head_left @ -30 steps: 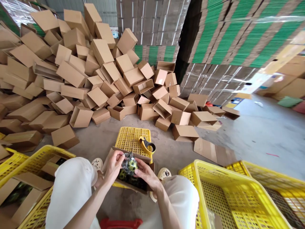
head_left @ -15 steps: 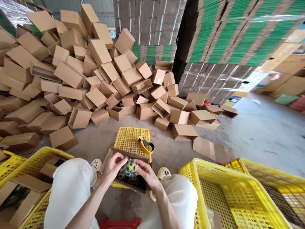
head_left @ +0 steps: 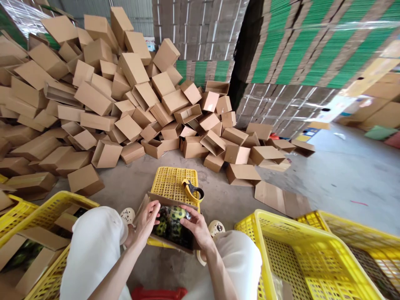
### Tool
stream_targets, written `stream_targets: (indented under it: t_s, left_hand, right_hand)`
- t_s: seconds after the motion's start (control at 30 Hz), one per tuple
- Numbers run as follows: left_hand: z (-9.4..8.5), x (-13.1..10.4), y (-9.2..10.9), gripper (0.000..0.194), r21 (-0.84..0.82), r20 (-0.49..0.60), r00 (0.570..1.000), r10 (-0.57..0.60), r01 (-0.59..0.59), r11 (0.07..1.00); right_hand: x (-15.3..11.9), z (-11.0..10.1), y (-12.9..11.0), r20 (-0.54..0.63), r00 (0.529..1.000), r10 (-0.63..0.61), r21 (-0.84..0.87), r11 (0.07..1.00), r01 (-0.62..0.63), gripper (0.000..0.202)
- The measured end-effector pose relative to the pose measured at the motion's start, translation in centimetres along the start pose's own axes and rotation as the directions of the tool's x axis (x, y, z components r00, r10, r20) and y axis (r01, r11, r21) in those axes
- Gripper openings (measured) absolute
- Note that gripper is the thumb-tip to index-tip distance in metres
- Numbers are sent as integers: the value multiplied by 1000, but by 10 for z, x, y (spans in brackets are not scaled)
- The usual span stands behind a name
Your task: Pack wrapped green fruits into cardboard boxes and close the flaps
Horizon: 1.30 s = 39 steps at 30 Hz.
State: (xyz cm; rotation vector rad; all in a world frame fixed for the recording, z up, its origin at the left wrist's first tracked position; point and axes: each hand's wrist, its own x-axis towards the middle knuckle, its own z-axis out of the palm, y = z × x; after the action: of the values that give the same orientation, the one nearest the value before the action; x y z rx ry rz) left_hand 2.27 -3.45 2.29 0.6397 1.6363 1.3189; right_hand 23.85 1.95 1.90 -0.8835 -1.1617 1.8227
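A small open cardboard box (head_left: 168,243) sits between my knees on an upturned yellow crate (head_left: 170,179). Inside lie several green-and-black patterned balls in clear plastic; their exact kind is unclear. The fingers and thumb of my right hand (head_left: 199,228) pinch the wrapped ball (head_left: 177,213) near the top of the box. At the box's left side, my left hand (head_left: 147,221) has its fingers stretched out and holds nothing. A yellow-and-black tape dispenser (head_left: 192,191) rests on the crate just behind the box.
Open yellow crates flank me, one on the right (head_left: 296,254) and one on the left (head_left: 59,204) holding cartons of similar balls. A large heap of cardboard boxes (head_left: 125,100) fills the floor ahead. Stacked flattened cartons (head_left: 312,46) stand behind, right. A red stool (head_left: 159,293) shows below.
The wrapped ball has gone from between both hands down into the box. My left hand has come off it and moved left; my right hand stays on it.
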Motion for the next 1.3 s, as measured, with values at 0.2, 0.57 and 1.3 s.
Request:
stream_targets:
  t_s: [0.2,0.57,1.3]
  left_hand:
    - [14,-14,-8,67,-343,294,912,-287,381,859]
    - [19,-17,2,61,-327,232,968,-90,165,930]
    - [28,-20,15,74,-255,219,961,-166,221,941]
  right_hand:
    - [-2,1,-7,63,991,-114,-110,987,121,40]
    - [2,-3,4,-93,993,71,-26,997,-74,48]
    - [2,-3,5,-80,990,-120,-155,982,107,40]
